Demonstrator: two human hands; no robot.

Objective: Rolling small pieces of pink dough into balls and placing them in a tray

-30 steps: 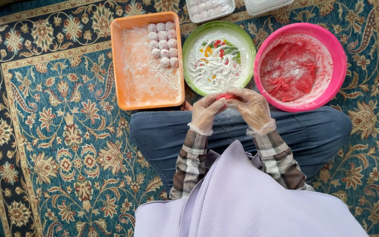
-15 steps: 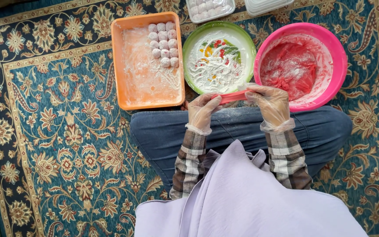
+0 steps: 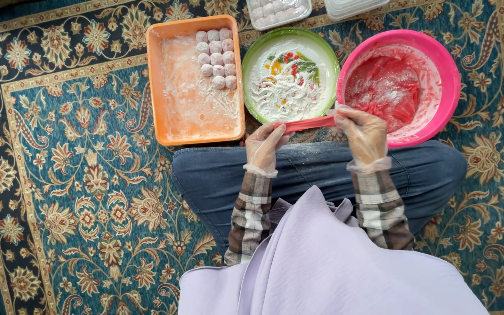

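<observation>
My left hand (image 3: 265,143) and my right hand (image 3: 364,133), both in thin clear gloves, hold the two ends of a stretched strip of red dough (image 3: 308,123) above my lap. Just beyond it stands a green plate (image 3: 254,58) dusted with white flour. A pink bowl (image 3: 446,76) with more red dough (image 3: 383,87) sits by my right hand. An orange tray (image 3: 156,81) to the left holds several floured pale balls (image 3: 217,57) in its far right corner.
I sit cross-legged in blue jeans on a patterned teal carpet (image 3: 77,192). Two clear plastic boxes (image 3: 277,11) lie at the top edge, one filled with pale balls.
My hands were together around a lump of red dough; they have moved apart and pulled it into a long strip.
</observation>
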